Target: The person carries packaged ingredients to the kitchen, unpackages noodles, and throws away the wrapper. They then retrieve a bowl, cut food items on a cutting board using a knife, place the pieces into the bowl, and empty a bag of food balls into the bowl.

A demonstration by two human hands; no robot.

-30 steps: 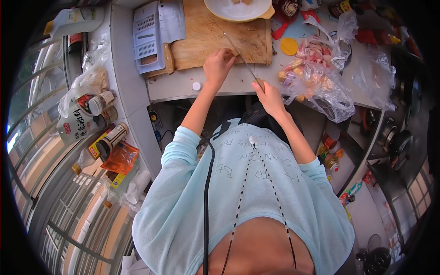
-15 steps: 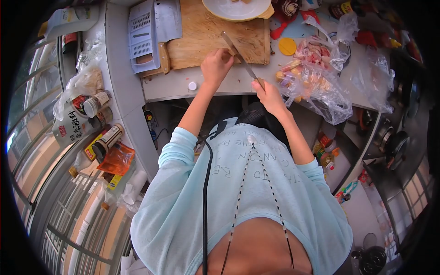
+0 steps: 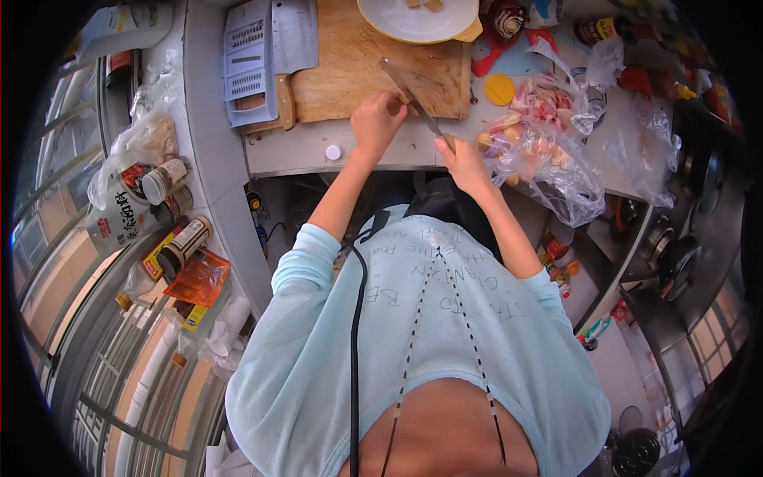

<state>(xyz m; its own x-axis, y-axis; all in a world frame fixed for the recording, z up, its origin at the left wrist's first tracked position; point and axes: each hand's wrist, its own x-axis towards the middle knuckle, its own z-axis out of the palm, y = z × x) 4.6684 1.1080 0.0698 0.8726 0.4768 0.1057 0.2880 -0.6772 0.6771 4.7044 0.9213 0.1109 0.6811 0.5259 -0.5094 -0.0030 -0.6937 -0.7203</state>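
Knife (image 3: 421, 109): one, narrow, grey, with a brown handle (image 3: 450, 143). My right hand (image 3: 467, 168) is wrapped round that handle, thumb on top, and the metal slants forward and left over the near edge of the board (image 3: 342, 83). Held this way, I judge, it can meet what my other hand offers without my wrist crossing over.

Piece (image 3: 403, 98): one, small, pinched in the fingertips of my left hand (image 3: 375, 127), at the board's near edge, just beside the knife. Whether metal and piece touch, I cannot tell. So small an item probably calls for a fingertip hold, which also leaves room for the metal. My hands are apart from each other, each closed on its own item.

Condition of piece: brown, plain, mostly covered by my fingers; exact shape and any cut marks too small to make out.

Bowl (image 3: 466, 34): one, white inside, yellow outside, on the far part of the board, with tan, blocky chunks (image 3: 424, 5) in it; presumably set there to be within reach.

Cleaver (image 3: 294, 40): one, flat at the board's left, handle toward me, likely laid aside to spare my arms.

Grater (image 3: 246, 67): one, pale, beside the cleaver.

Bag (image 3: 548, 171): one, clear, crumpled, right of the board on the tabletop (image 3: 298, 147), with pinkish meat (image 3: 540, 103).

Cap (image 3: 333, 152): one, white, near the tabletop's front edge.
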